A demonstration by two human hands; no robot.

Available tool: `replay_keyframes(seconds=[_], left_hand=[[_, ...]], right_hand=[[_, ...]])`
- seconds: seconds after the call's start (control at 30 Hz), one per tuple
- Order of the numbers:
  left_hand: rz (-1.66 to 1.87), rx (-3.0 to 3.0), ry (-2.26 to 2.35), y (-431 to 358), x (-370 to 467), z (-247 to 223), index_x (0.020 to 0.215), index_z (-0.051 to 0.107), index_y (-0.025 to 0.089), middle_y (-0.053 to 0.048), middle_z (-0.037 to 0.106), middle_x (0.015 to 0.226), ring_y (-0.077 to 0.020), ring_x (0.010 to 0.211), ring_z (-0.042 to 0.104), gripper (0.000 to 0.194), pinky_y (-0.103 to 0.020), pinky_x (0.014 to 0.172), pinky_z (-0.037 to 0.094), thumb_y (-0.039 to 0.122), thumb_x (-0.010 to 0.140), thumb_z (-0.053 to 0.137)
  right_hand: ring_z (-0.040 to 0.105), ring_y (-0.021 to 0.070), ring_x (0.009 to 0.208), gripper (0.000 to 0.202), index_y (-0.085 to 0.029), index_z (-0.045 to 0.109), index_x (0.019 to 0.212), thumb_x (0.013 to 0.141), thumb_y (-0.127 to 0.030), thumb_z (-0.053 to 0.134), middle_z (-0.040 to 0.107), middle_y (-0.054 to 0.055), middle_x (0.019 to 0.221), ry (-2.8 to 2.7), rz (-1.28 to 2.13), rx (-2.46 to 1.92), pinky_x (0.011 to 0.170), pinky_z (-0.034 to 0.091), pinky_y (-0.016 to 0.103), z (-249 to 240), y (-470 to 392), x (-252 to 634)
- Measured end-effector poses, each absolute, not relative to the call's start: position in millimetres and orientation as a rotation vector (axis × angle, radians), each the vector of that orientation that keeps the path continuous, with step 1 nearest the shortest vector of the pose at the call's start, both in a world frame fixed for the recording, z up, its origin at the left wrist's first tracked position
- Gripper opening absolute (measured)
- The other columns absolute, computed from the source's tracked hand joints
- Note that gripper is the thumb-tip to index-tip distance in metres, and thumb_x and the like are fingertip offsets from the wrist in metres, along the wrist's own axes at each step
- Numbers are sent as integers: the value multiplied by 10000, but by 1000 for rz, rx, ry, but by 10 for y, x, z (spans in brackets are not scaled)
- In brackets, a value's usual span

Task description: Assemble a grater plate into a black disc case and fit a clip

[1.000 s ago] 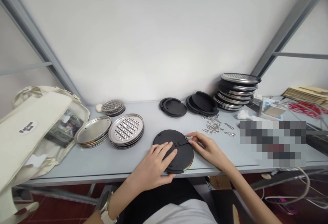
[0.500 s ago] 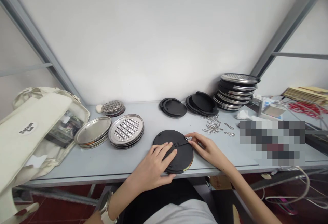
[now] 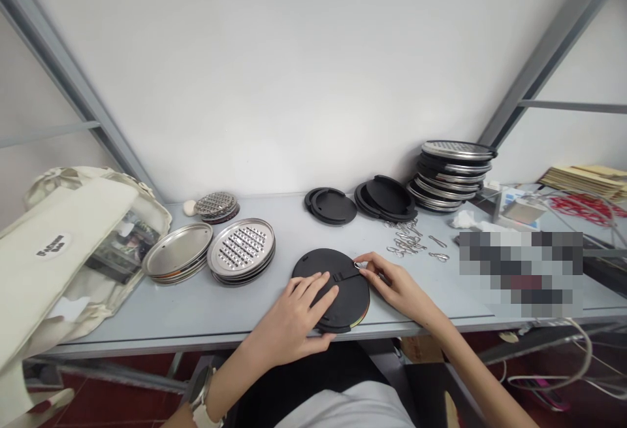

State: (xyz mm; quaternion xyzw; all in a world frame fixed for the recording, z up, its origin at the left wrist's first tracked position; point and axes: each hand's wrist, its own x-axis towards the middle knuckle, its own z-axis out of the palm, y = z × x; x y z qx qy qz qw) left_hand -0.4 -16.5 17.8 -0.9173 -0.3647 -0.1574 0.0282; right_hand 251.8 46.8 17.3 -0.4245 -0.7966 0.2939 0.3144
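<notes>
On the table's front edge, in the head view, lies a round black plastic cover [image 3: 350, 297] with a slot line across it and a yellow-orange rim showing at its lower right. My left hand [image 3: 296, 313] holds it, fingers spread over its top and thumb along the near rim. At its right edge my right hand [image 3: 392, 284] pinches a small metal wire loop [image 3: 359, 265] between thumb and forefinger, touching the cover. More wire loops [image 3: 405, 244] lie loose behind my right hand. Round metal grater plates [image 3: 241, 248] and smooth metal discs [image 3: 177, 251] are stacked to the left.
Black covers [image 3: 334, 206] lie by the wall, with more [image 3: 386, 196] beside them. A tall stack of graters in black holders [image 3: 453, 176] stands back right. Smaller grater discs [image 3: 215, 204] sit back left. A cream bag [image 3: 73, 245] fills the left end; red cords [image 3: 585, 209] lie far right.
</notes>
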Motion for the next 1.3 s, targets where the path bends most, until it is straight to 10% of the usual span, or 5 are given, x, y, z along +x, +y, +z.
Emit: replay_keyframes(seconds=[1.3], left_hand=[[-447, -2834, -1129, -164, 1, 178, 1427, 326, 156, -156, 348, 1478, -290, 1360, 317, 669, -450, 1057, 337, 391, 852, 574]], right_hand=[[458, 135, 596, 307, -217, 532, 1152, 972, -402, 366, 466, -39, 654, -2143, 781, -1160, 620, 393, 237, 177, 466, 2521]])
